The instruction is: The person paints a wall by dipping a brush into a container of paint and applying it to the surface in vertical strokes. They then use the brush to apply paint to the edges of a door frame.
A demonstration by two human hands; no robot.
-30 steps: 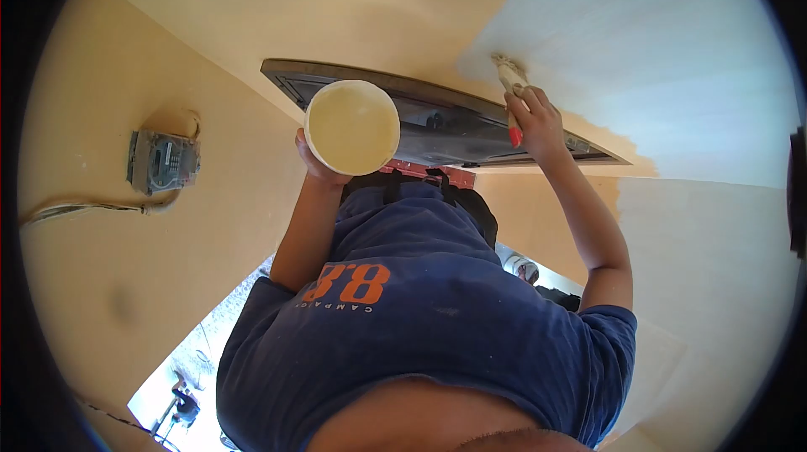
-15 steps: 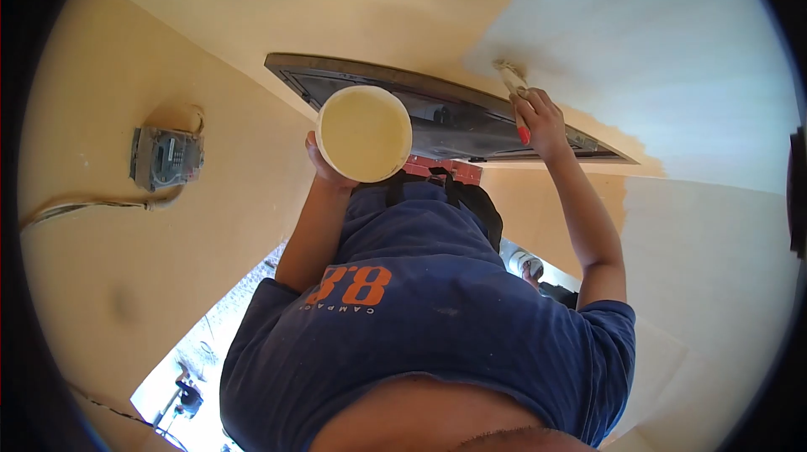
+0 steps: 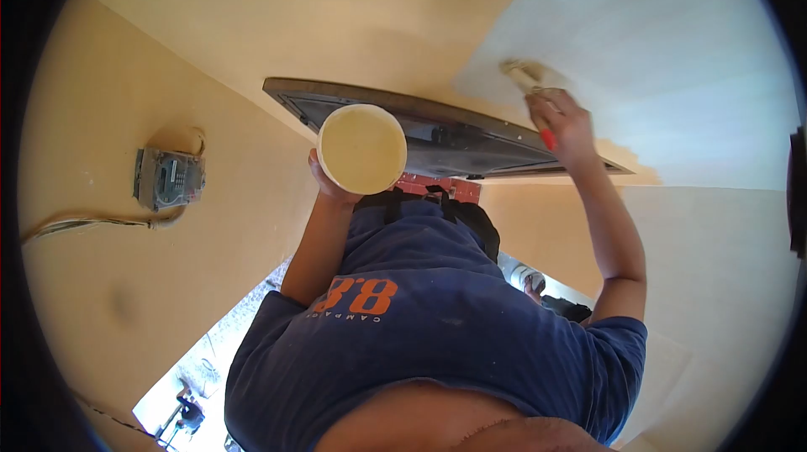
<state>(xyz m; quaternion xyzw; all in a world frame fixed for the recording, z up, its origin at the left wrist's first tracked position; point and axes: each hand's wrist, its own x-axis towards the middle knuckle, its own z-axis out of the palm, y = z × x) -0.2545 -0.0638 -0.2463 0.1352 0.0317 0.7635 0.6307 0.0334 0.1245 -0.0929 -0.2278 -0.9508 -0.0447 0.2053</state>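
Note:
My left hand (image 3: 326, 176) is wrapped round the side of a round white tub (image 3: 361, 149) filled with pale yellow paint. In my right hand (image 3: 565, 128) is a paintbrush (image 3: 523, 76) with a red handle end. Its bristles are against the wall, at the border between a pale whitish coat (image 3: 639, 57) and the tan surface (image 3: 378, 15). The fingers of this hand are closed on the handle and slightly blurred.
A dark framed panel (image 3: 437, 137) runs below the brush and behind the tub. On the left wall (image 3: 109, 133) sit an electrical box (image 3: 171, 179) and loose cables (image 3: 88, 221). Another person's hand (image 3: 533, 291) shows low behind my side, and a small figure (image 3: 190, 412) is far below.
My right hand and the brush have moved rightward along the wall, with the brush tilting further over. The tub stays in my left hand, appearing slightly lower as the view shifts.

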